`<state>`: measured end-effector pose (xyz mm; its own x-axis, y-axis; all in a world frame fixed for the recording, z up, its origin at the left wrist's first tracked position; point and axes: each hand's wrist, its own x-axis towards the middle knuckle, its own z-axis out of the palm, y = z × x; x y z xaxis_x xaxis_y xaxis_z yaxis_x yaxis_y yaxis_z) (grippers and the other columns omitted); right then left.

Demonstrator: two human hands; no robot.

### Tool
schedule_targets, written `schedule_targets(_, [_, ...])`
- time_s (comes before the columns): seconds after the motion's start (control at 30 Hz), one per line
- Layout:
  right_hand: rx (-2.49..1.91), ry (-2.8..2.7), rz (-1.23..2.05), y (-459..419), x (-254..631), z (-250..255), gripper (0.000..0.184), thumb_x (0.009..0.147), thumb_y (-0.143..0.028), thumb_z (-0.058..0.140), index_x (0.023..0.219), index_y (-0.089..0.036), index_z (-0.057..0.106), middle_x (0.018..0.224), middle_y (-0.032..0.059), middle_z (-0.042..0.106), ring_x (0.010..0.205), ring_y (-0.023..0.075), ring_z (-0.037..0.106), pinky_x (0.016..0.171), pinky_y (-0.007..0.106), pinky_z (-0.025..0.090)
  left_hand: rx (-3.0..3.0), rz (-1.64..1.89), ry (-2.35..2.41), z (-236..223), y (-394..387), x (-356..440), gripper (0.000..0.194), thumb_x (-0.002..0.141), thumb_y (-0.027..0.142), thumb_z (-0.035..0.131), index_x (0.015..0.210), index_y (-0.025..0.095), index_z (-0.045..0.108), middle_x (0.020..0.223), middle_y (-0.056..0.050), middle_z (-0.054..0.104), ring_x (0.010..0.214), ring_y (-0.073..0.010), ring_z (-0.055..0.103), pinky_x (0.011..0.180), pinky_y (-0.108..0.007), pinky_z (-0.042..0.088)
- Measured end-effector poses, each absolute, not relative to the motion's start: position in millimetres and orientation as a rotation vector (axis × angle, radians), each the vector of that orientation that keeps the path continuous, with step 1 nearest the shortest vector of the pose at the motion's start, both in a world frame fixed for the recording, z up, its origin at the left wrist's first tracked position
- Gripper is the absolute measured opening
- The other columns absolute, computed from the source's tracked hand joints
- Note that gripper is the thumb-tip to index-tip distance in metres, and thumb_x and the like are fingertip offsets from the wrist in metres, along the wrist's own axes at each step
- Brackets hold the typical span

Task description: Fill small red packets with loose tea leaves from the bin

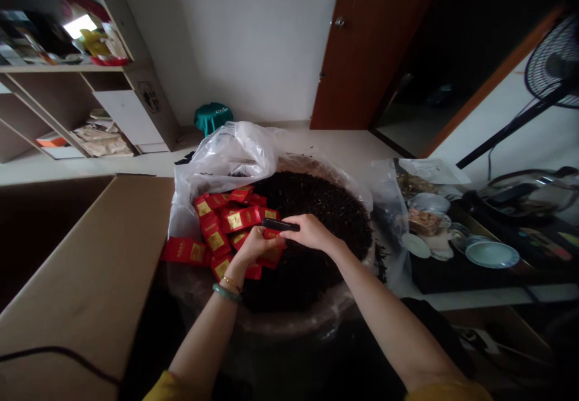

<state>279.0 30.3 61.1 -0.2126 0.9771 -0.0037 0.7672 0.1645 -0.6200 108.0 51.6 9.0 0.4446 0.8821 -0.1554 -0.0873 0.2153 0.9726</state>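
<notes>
Looks slim, straight and black, like a narrow bar-shaped tool (281, 225) — lies almost level across a small shiny red packet (272, 233), above the heap in the middle of the view. Of that packet, shows only a narrow red strip with faint lettering, too blurred to read. Pinched narrowly in the fingers of the left hand (259, 245), at the packet's near side. Closed around the tool's right end, in the right hand (311, 232).

Just beneath and to the left, piled loosely: glossy red foil packets (216, 241) with gold-coloured label patches, tilted at various angles. Under and beside these, heaped dark, dry, leaf-like strips (316, 208), inside a broad round container lined with clear crumpled plastic sheeting (253, 148).

Around the left wrist, a pale green bangle (227, 293) and a thin gold-coloured bracelet (232, 283). To the left, an open brown cardboard box (94, 268); to the right, a dark-topped table (443, 277) bearing a shallow pale bowl (492, 252). Farther off, against the wall — a teal cloth-like bundle (212, 117), near a reddish-brown wooden door (362, 45).
</notes>
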Motion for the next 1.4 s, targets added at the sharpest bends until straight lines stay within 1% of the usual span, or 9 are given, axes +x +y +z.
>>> schedule_targets(0.17, [-1.674, -2.027, 0.69, 31, 279, 60, 0.037, 0.077, -0.033, 0.068, 0.112, -0.02, 0.069, 0.11, 0.0079, 0.07, 0.102, 0.0251, 0.066, 0.091, 0.031, 0.048, 1.144, 0.775, 0.88, 6, 52, 108, 0.041, 0.05, 0.039, 0.085, 0.073, 0.01, 0.069, 0.067, -0.005, 0.071, 0.055, -0.0137, 0.062, 0.053, -0.023, 0.047])
schedule_targets(0.33, [-1.631, -2.023, 0.744, 32, 281, 61, 0.036, 0.077, -0.033, 0.068, 0.112, -0.023, 0.069, 0.108, 0.0048, 0.072, 0.099, 0.0233, 0.068, 0.087, 0.03, 0.05, 1.124, 0.789, 0.898, 7, 53, 107, 0.042, 0.049, 0.04, 0.086, 0.074, 0.01, 0.07, 0.069, -0.006, 0.071, 0.057, -0.0139, 0.063, 0.056, -0.023, 0.048])
schedule_targets(0.47, [-1.65, -2.011, 0.724, 32, 283, 61, 0.034, 0.076, -0.032, 0.069, 0.109, -0.023, 0.071, 0.105, 0.0051, 0.073, 0.098, 0.024, 0.068, 0.087, 0.03, 0.049, 1.118, 0.82, 0.892, 11, 52, 108, 0.043, 0.049, 0.038, 0.086, 0.077, 0.01, 0.071, 0.073, -0.006, 0.071, 0.062, -0.0155, 0.065, 0.061, -0.026, 0.05])
schedule_targets(0.63, [-1.615, -2.005, 0.742, 33, 284, 60, 0.035, 0.076, -0.032, 0.069, 0.11, -0.024, 0.07, 0.107, 0.0041, 0.072, 0.099, 0.0237, 0.068, 0.089, 0.03, 0.049, 1.13, 0.841, 0.904, 12, 51, 108, 0.04, 0.05, 0.037, 0.086, 0.076, 0.011, 0.072, 0.073, -0.006, 0.071, 0.06, -0.0148, 0.063, 0.06, -0.026, 0.049])
schedule_targets(0.83, [-1.673, -2.041, 0.694, 32, 281, 61, 0.033, 0.076, -0.033, 0.069, 0.109, -0.025, 0.071, 0.104, 0.0044, 0.073, 0.097, 0.0246, 0.068, 0.086, 0.031, 0.049, 1.14, 0.854, 0.927, 6, 54, 108, 0.039, 0.05, 0.037, 0.085, 0.076, 0.012, 0.072, 0.071, -0.004, 0.071, 0.059, -0.0139, 0.061, 0.056, -0.023, 0.046])
schedule_targets(0.97, [-1.626, -2.027, 0.803, 33, 285, 61, 0.034, 0.076, -0.033, 0.069, 0.109, -0.024, 0.07, 0.103, 0.0031, 0.073, 0.097, 0.0236, 0.068, 0.084, 0.03, 0.049, 1.174, 0.943, 0.949, 6, 57, 106, 0.036, 0.051, 0.038, 0.084, 0.074, 0.012, 0.072, 0.069, -0.003, 0.071, 0.061, -0.0126, 0.06, 0.06, -0.021, 0.046])
schedule_targets(1.13, [-1.6, -2.03, 0.94, 41, 314, 63, 0.044, 0.071, -0.037, 0.071, 0.111, -0.019, 0.068, 0.101, 0.0035, 0.073, 0.09, 0.0222, 0.068, 0.08, 0.029, 0.049, 1.035, 1.01, 0.956, 6, 58, 106, 0.039, 0.052, 0.039, 0.084, 0.078, 0.014, 0.07, 0.068, -0.001, 0.069, 0.058, -0.0123, 0.06, 0.058, -0.023, 0.047])
schedule_targets(1.3, [-1.806, -2.311, 0.989, 43, 336, 54, 0.046, 0.056, -0.023, 0.078, 0.101, -0.019, 0.071, 0.099, 0.0064, 0.073, 0.09, 0.0257, 0.067, 0.079, 0.031, 0.05, 0.943, 1.148, 1.013, 3, 61, 103, 0.037, 0.056, 0.045, 0.081, 0.066, 0.014, 0.064, 0.057, 0.002, 0.063, 0.048, -0.0084, 0.053, 0.049, -0.019, 0.041])
schedule_targets(1.4, [-1.867, -2.399, 1.057, 43, 331, 44, 0.05, 0.051, -0.017, 0.079, 0.101, -0.019, 0.072, 0.097, 0.0074, 0.073, 0.088, 0.0267, 0.068, 0.076, 0.03, 0.051, 0.947, 1.167, 1.035, 1, 62, 102, 0.039, 0.058, 0.049, 0.079, 0.061, 0.014, 0.061, 0.052, 0.003, 0.059, 0.044, -0.007, 0.048, 0.045, -0.019, 0.037])
